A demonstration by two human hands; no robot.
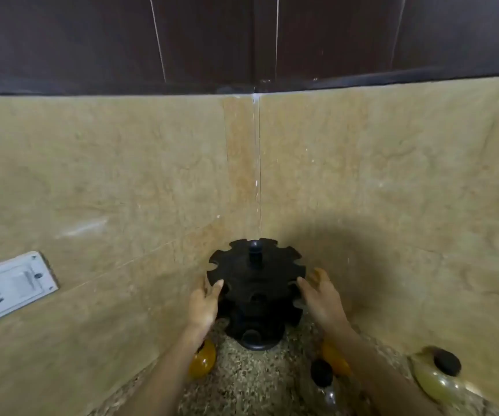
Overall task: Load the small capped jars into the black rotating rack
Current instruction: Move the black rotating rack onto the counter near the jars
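Note:
The black rotating rack (255,283) stands in the corner of a speckled counter, with a knob on top and empty notched slots around its tiers. My left hand (204,304) touches its left side, fingers apart on the rim. My right hand (321,297) is at its right side, fingers spread, touching or nearly touching. An amber jar (202,358) lies below my left wrist. Another amber jar (333,360) shows under my right forearm, beside a clear jar with a black cap (321,373). A yellowish jar with a black cap (440,376) sits at the right.
Beige stone tiles form the two walls that meet behind the rack. A white power socket plate (8,288) is set in the left wall. Dark cabinets (242,40) hang above. The speckled counter (251,382) stretches toward me between my arms.

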